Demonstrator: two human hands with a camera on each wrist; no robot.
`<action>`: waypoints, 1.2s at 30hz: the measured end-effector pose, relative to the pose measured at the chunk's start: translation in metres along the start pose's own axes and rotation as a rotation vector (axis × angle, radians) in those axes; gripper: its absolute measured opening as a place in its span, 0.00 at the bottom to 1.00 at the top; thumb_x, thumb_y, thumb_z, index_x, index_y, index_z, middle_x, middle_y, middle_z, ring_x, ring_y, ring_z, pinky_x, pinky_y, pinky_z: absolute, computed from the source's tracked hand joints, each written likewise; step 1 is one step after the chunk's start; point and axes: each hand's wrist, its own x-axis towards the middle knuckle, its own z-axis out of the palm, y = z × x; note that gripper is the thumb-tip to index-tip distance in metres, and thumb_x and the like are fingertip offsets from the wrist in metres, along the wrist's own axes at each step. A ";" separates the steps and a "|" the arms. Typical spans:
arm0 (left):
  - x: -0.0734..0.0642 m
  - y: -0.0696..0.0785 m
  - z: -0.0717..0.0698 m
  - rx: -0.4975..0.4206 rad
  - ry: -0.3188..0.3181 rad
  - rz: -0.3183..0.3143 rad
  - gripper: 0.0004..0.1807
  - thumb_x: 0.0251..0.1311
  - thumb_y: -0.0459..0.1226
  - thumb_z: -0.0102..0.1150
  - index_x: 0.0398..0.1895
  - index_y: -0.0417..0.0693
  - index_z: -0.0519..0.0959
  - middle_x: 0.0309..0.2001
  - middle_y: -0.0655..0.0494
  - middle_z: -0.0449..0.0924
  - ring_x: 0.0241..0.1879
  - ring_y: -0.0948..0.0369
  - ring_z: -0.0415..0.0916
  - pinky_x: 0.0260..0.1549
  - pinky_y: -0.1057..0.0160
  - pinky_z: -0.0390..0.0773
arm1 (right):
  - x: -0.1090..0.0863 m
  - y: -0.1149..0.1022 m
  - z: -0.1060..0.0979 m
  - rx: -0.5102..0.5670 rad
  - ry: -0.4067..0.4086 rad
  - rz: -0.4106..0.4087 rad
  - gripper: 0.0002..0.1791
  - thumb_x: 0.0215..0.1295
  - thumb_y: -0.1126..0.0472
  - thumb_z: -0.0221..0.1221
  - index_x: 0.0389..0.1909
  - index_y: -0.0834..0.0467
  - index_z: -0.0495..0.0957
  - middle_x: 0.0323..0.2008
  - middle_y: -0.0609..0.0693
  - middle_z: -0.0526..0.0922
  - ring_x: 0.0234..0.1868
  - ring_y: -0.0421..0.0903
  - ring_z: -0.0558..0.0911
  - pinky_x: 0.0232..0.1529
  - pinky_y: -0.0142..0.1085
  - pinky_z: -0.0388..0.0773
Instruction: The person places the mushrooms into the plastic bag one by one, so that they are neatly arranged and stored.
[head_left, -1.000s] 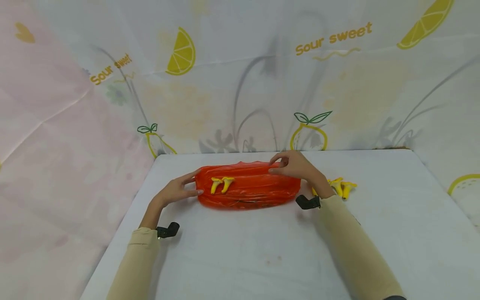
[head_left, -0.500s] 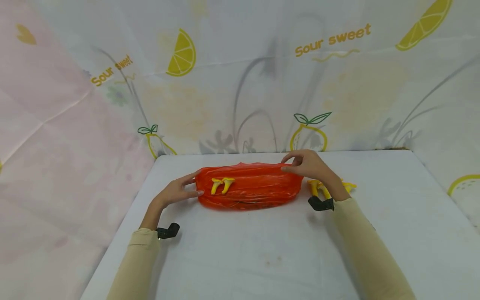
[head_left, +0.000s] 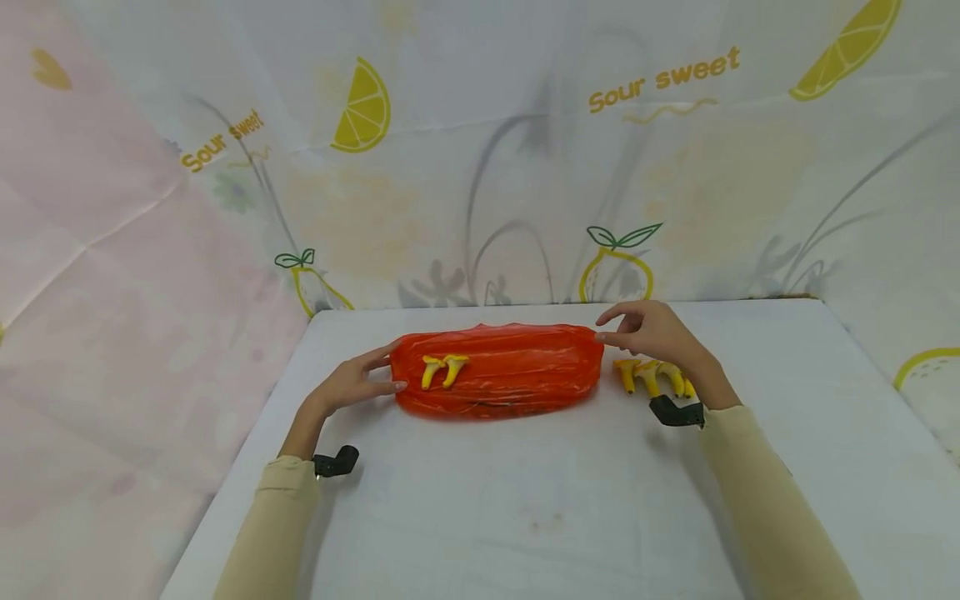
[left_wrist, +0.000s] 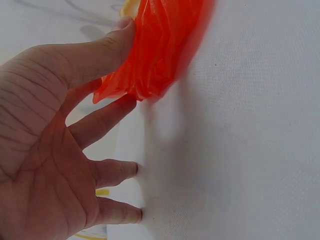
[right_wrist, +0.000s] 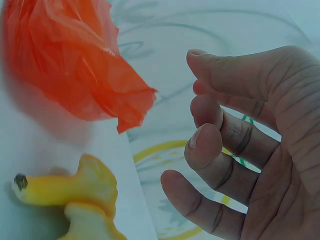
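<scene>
A red plastic bag lies crosswise on the white table, its surface wrinkled. Two yellow trumpet-shaped mushrooms rest on its left part. My left hand pinches the bag's left end between thumb and fingers; in the left wrist view the ring and little fingers stretch out below the red plastic. Beside the bag's right end hovers my right hand, fingers loosely bent. The right wrist view shows a gap between those fingertips and the bag's loose corner.
Several more yellow mushrooms lie to the right of the bag, partly behind the right wrist. Black wrist cameras sit on both wrists. A printed cloth backdrop stands along the table's far edge.
My right hand has moved rightward along the bag's upper edge and away from its right end. The left hand has stayed at the left end. The two mushrooms on the bag have not moved.
</scene>
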 end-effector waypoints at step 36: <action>0.000 -0.001 -0.001 -0.014 -0.008 0.000 0.48 0.58 0.55 0.66 0.78 0.58 0.54 0.71 0.40 0.63 0.70 0.38 0.56 0.58 0.34 0.67 | -0.065 0.054 -0.041 -0.121 0.054 0.121 0.24 0.62 0.47 0.66 0.51 0.61 0.81 0.27 0.51 0.84 0.26 0.49 0.77 0.25 0.38 0.72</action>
